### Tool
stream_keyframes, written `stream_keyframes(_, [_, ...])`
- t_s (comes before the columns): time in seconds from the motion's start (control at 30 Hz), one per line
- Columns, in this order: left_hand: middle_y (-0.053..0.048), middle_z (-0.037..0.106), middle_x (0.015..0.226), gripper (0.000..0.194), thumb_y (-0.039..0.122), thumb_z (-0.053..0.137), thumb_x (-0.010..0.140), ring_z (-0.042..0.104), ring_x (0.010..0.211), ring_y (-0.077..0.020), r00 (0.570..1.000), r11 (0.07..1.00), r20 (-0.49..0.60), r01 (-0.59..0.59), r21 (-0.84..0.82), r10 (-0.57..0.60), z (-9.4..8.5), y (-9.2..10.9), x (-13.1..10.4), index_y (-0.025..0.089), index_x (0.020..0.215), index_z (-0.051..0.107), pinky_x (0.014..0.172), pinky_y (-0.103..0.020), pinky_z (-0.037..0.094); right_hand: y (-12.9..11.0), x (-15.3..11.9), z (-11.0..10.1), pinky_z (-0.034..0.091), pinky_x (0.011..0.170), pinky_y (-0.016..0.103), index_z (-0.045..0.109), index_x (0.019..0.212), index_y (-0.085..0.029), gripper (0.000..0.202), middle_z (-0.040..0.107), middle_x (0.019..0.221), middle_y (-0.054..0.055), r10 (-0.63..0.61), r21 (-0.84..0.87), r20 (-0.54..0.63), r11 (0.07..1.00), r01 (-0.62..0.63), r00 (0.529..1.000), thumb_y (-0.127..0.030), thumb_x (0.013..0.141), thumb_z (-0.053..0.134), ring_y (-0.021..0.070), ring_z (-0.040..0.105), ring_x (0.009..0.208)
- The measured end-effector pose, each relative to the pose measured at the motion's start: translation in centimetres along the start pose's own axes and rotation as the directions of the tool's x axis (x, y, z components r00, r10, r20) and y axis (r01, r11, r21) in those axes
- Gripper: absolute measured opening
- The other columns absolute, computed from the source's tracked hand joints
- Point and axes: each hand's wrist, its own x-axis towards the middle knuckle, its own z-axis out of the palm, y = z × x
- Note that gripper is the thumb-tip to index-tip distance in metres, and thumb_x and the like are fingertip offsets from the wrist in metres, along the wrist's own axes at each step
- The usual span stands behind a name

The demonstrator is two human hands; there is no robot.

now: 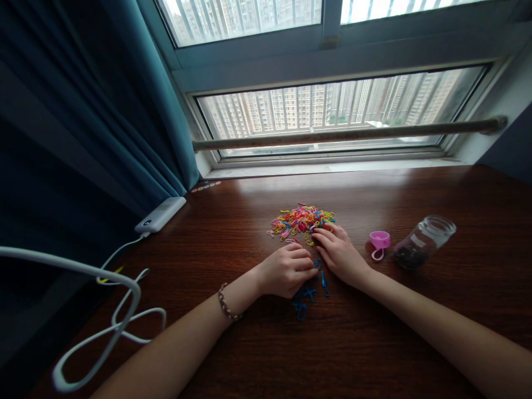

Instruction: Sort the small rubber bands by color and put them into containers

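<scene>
Coloured loops [301,219], piled on the desk [374,332], apparently being picked over: right hand [343,252], grip loosely spread at the pile's edge; left hand [286,271], grip curled beside blue loops [310,292], contents untellable; next pick seemingly calls for a fine pinch.

- A dark brown wooden table [386,343], glossy toward its far edge from where I stand.
- Near the middle, a heap of small multicoloured loops [302,220].
- Just nearer me, scattered blue pieces [309,292].
- To the right, a pink cup [379,239] with a ring (toy-like, to my eye) near a glass jar [421,241].
- Left, a white box [162,215] and white cable [135,302].
</scene>
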Motion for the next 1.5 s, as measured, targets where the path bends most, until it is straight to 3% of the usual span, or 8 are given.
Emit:
stream_keyframes(0.1, [-0.005,0.065,0.088,0.03,0.018,0.045,0.078,0.054,0.087,-0.0181,0.999,0.999,-0.025,0.036,-0.01,-0.036,0.1,-0.3,-0.2,0.018,0.107,0.054,0.084,-0.036,0.041,0.2,0.1,0.2,0.03,0.101,0.048,0.055,0.113,-0.018,0.033,0.056,0.119,0.006,-0.025,0.047,0.008,0.999,0.025,1.0,-0.019,0.085,0.039,0.0262,0.037,0.118])
stream_keyframes(0.23, [-0.007,0.062,0.105,0.029,0.015,0.043,0.08,0.05,0.105,-0.0213,0.957,0.963,-0.148,0.263,0.066,-0.251,0.1,-1.7,-1.0,0.018,0.106,0.056,0.092,-0.039,0.038,0.6,0.3,0.2,0.035,0.099,0.044,0.059,0.108,-0.018,0.031,0.06,0.112,0.007,-0.016,0.18,-0.054,0.983,0.026,0.998,-0.016,0.085,0.038,0.0227,0.043,0.114])
stream_keyframes(0.4, [-0.007,0.053,0.123,0.038,0.01,0.038,0.082,0.037,0.123,-0.0205,0.793,0.787,-0.157,0.606,0.111,-0.588,0.7,-4.0,-2.1,0.018,0.118,0.048,0.104,-0.044,0.025,0.9,0.7,-0.3,0.04,0.096,0.041,0.064,0.098,-0.018,0.029,0.063,0.104,0.008,0.114,0.38,-0.172,0.924,-0.041,0.978,-0.014,0.083,0.04,0.0202,0.051,0.104])
stream_keyframes(0.53, [-0.009,0.056,0.12,0.036,0.011,0.036,0.084,0.044,0.118,-0.0189,0.68,0.674,-0.159,0.732,0.096,-0.716,1.2,-4.8,-2.5,0.017,0.118,0.047,0.106,-0.047,0.019,1.0,0.7,-0.4,0.038,0.097,0.043,0.066,0.097,-0.02,0.029,0.063,0.106,0.007,0.182,0.432,-0.199,0.898,-0.08,0.963,-0.015,0.082,0.041,0.0215,0.051,0.106])
stream_keyframes(0.93, [-0.005,0.063,0.095,0.016,0.02,0.05,0.08,0.052,0.096,-0.0218,0.6,0.601,-0.208,0.796,0.065,-0.772,1.0,-4.6,-2.4,0.02,0.094,0.058,0.1,-0.05,0.024,1.0,0.6,-0.6,0.039,0.097,0.04,0.064,0.098,-0.015,0.03,0.06,0.109,0.011,0.293,0.46,-0.22,0.872,-0.166,0.93,-0.015,0.081,0.04,0.021,0.052,0.105])
stream_keyframes(1.13, [-0.005,0.063,0.089,0.015,0.018,0.05,0.08,0.052,0.092,-0.0216,0.609,0.611,-0.211,0.789,0.066,-0.765,1.0,-4.7,-2.5,0.019,0.091,0.059,0.096,-0.046,0.029,1.4,0.6,0.2,0.036,0.098,0.046,0.061,0.104,-0.018,0.032,0.061,0.108,0.01,0.224,0.391,-0.192,0.911,-0.135,0.956,-0.014,0.08,0.041,0.0225,0.047,0.111])
stream_keyframes(1.37, [-0.006,0.063,0.089,0.02,0.014,0.047,0.078,0.052,0.091,-0.0232,0.519,0.524,-0.275,0.849,0.062,-0.809,1.3,-5.0,-2.9,0.02,0.092,0.06,0.093,-0.046,0.031,1.8,0.4,1.0,0.034,0.097,0.049,0.059,0.107,-0.019,0.032,0.056,0.117,0.01,0.152,0.214,-0.11,0.969,-0.126,0.982,-0.017,0.08,0.042,0.0252,0.04,0.116])
stream_keyframes(1.5, [-0.006,0.062,0.092,0.023,0.012,0.046,0.077,0.051,0.095,-0.0231,0.532,0.544,-0.28,0.838,0.041,-0.799,1.2,-5.2,-2.8,0.019,0.094,0.059,0.092,-0.043,0.035,1.7,0.4,0.8,0.036,0.095,0.046,0.06,0.107,-0.018,0.032,0.057,0.113,0.01,0.125,0.179,-0.091,0.978,-0.107,0.988,-0.016,0.081,0.042,0.0244,0.042,0.112])
